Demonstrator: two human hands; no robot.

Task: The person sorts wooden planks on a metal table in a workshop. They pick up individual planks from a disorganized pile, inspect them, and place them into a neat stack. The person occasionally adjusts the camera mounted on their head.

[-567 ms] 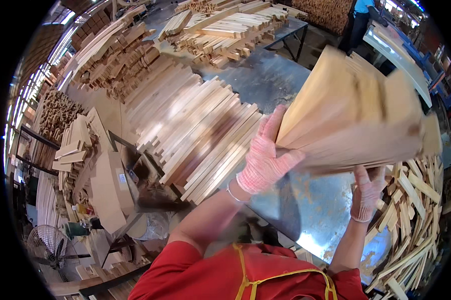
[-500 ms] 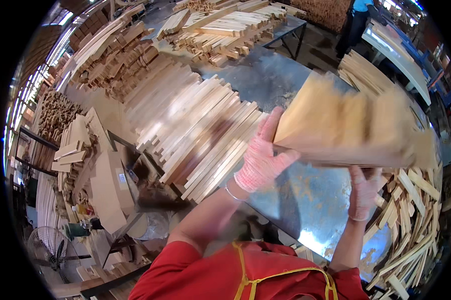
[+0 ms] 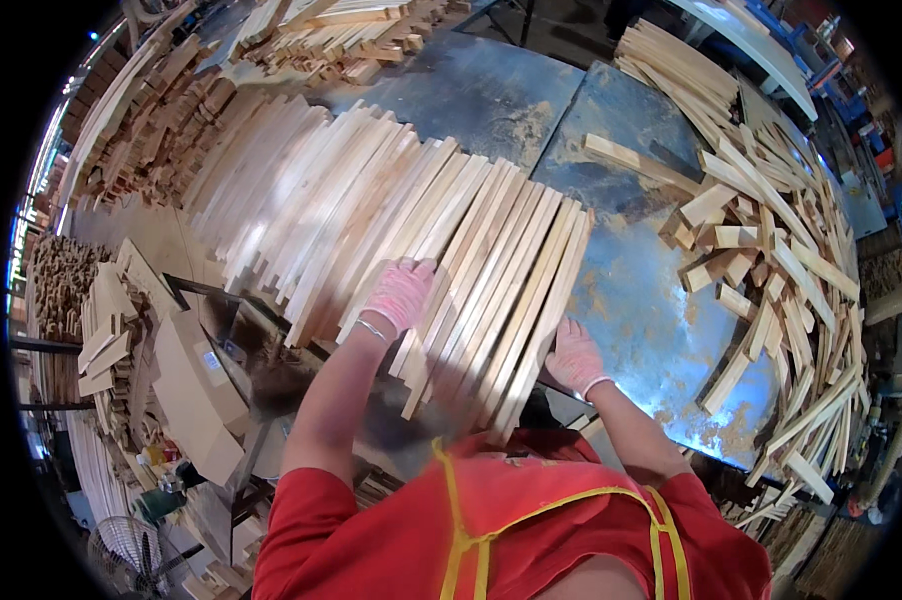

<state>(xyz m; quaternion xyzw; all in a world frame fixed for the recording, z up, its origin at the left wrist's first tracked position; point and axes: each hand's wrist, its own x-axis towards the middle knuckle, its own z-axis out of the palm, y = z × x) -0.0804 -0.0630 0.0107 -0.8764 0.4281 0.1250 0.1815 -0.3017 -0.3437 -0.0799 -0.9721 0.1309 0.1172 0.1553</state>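
Pale wooden strips apparently being lined up: left hand flattish on top, right hand flat just beside, neither gripping, next move likely needing even inward pressure.

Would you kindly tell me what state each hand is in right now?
Left hand: open, laid on the wooden strips.
Right hand: open, beside the strips' right edge, nothing visibly gripped.
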